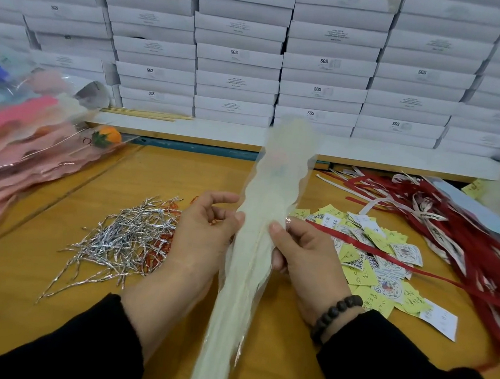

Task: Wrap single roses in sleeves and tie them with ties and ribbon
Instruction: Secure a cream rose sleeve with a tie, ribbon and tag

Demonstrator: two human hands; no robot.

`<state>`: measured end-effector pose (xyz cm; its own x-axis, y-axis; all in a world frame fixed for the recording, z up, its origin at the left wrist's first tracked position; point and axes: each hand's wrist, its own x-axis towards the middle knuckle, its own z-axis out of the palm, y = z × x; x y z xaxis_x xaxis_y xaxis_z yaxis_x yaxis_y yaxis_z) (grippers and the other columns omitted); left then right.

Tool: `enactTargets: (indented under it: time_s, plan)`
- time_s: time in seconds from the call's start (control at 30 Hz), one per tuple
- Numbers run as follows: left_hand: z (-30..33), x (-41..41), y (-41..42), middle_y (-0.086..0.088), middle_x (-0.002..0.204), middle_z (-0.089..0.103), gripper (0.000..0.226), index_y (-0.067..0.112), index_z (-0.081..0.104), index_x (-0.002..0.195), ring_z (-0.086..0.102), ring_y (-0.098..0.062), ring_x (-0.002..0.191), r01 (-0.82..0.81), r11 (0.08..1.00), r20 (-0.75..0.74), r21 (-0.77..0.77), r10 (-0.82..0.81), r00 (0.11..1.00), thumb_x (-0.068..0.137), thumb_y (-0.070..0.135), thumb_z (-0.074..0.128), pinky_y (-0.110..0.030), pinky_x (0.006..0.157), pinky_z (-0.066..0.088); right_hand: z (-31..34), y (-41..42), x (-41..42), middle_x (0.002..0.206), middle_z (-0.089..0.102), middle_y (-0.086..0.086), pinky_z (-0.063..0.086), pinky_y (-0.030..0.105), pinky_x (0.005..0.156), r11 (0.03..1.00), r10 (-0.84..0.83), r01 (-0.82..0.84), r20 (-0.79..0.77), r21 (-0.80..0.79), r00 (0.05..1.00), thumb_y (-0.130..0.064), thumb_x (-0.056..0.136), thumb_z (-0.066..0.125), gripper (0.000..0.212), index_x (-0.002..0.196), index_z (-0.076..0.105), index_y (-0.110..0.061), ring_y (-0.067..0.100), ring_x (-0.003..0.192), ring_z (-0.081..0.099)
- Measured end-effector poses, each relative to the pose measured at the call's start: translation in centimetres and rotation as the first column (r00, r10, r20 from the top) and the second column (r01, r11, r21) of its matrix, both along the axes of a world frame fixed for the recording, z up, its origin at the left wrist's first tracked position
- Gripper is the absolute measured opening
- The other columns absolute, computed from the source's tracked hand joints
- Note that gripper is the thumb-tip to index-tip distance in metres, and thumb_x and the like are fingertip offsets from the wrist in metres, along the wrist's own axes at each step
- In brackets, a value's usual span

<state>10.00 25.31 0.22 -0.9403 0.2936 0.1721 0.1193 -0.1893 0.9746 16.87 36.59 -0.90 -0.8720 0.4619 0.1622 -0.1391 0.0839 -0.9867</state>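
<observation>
A long pale cream sleeve [268, 191] stands tilted in front of me, its wavy top blurred near the boxes and its narrow tail running down past the frame's lower edge. Whatever is inside it is too blurred to make out. My left hand [204, 234] grips the sleeve's narrow part from the left, thumb on its front. My right hand [300, 255] grips the same part from the right, thumb pressed on the front. A heap of silver twist ties [125, 238] lies left of my left hand. Red ribbons [466, 240] spread over the table's right side.
Yellow and white paper tags [382, 263] lie under a red ribbon right of my right hand. Pink sleeves with flowers [17, 151], one orange [110, 134], are piled at the left. White stacked boxes [240, 54] wall off the back. Wooden sticks [149, 114] lie on the ledge.
</observation>
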Motion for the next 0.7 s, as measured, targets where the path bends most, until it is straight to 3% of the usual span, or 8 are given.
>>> enactTargets:
  time_s: [0.1, 0.23, 0.3, 0.4, 0.47, 0.57, 0.63, 0.7]
  plan:
    - [-0.1, -0.1, 0.0, -0.003, 0.071, 0.052, 0.018, 0.014, 0.057, 0.094, 0.052, -0.013, 0.059, -0.03, 0.997, -0.043, -0.077, 0.027, 0.999, 0.085, -0.001, 0.063, -0.023, 0.055, 0.047, 0.1, 0.0, 0.1, 0.041, 0.045, -0.005, 0.037, 0.011, 0.045, 1.0, -0.017, 0.017, 0.014, 0.016, 1.0, -0.022, 0.092, 0.055, 0.028, 0.066, 0.055, -0.013, 0.004, 0.04, 0.039]
    - [0.3, 0.0, -0.3, -0.007, 0.081, 0.049, 0.024, 0.021, 0.052, 0.077, 0.043, -0.018, 0.067, -0.136, 0.96, -0.287, -0.244, 0.063, 0.956, 0.082, 0.002, 0.066, -0.026, 0.059, 0.041, 0.2, 0.3, 0.2, 0.041, 0.044, -0.004, 0.037, 0.012, 0.044, 0.998, -0.055, 0.055, 0.009, 0.003, 0.998, -0.021, 0.092, 0.055, 0.024, 0.074, 0.058, -0.005, 0.004, 0.039, 0.039]
    - [0.7, 0.6, -0.3, -0.005, 0.073, 0.053, 0.02, 0.019, 0.054, 0.07, 0.045, -0.014, 0.062, -0.09, 0.958, -0.362, -0.272, -0.015, 0.932, 0.083, 0.011, 0.067, -0.023, 0.057, 0.041, 0.3, 0.4, 0.2, 0.04, 0.044, -0.003, 0.037, 0.013, 0.043, 0.998, -0.066, 0.067, -0.008, 0.008, 0.998, -0.018, 0.092, 0.055, 0.026, 0.067, 0.053, -0.01, 0.005, 0.038, 0.039]
    - [1.1, 1.6, -0.2, -0.008, 0.066, 0.057, 0.035, 0.014, 0.055, 0.071, 0.048, -0.017, 0.06, 0.101, 0.927, -0.302, -0.362, -0.22, 0.928, 0.077, 0.047, 0.065, -0.032, 0.057, 0.044, 0.6, 0.3, 0.2, 0.041, 0.047, -0.006, 0.037, 0.016, 0.041, 0.998, -0.06, 0.059, -0.028, -0.015, 0.998, -0.015, 0.091, 0.055, 0.036, 0.056, 0.054, -0.019, 0.005, 0.037, 0.043]
    - [1.1, 2.0, -0.1, -0.011, 0.07, 0.057, 0.049, 0.012, 0.055, 0.078, 0.05, -0.016, 0.061, 0.153, 0.897, -0.25, -0.415, -0.274, 0.929, 0.067, 0.059, 0.067, -0.033, 0.058, 0.046, 0.9, -0.1, 0.3, 0.05, 0.056, -0.002, 0.045, 0.022, 0.045, 0.997, -0.001, -0.003, -0.042, -0.082, 0.999, -0.021, 0.093, 0.053, 0.037, 0.058, 0.065, -0.022, 0.008, 0.047, 0.054]
    - [1.6, 2.3, -0.2, 0.0, 0.068, 0.047, 0.046, 0.013, 0.048, 0.08, 0.042, -0.007, 0.057, 0.179, 0.908, -0.2, -0.379, -0.269, 0.942, 0.062, 0.049, 0.07, -0.023, 0.054, 0.04, 1.3, -0.4, 0.5, 0.077, 0.068, 0.015, 0.054, 0.036, 0.057, 0.984, 0.109, -0.117, -0.067, -0.134, 0.992, -0.042, 0.092, 0.045, 0.039, 0.08, 0.071, -0.016, 0.025, 0.066, 0.065]
    - [1.9, 2.5, -0.3, -0.001, 0.072, 0.049, 0.041, 0.013, 0.046, 0.081, 0.041, -0.004, 0.057, 0.216, 0.913, -0.164, -0.346, -0.286, 0.944, 0.065, 0.039, 0.073, -0.019, 0.053, 0.04, 1.4, -0.3, 0.7, 0.069, 0.069, 0.008, 0.049, 0.026, 0.048, 0.986, 0.148, -0.151, -0.041, -0.077, 0.988, -0.055, 0.087, 0.037, 0.051, 0.084, 0.071, -0.017, 0.018, 0.056, 0.064]
    - [2.0, 2.4, -0.3, -0.004, 0.077, 0.052, 0.038, 0.011, 0.046, 0.084, 0.043, -0.004, 0.058, 0.24, 0.904, -0.155, -0.355, -0.31, 0.938, 0.069, 0.029, 0.076, -0.018, 0.053, 0.042, 1.6, -0.2, 0.9, 0.065, 0.069, 0.002, 0.045, 0.019, 0.043, 0.989, 0.15, -0.15, -0.021, -0.018, 0.989, -0.056, 0.087, 0.032, 0.056, 0.088, 0.072, -0.018, 0.012, 0.05, 0.063]
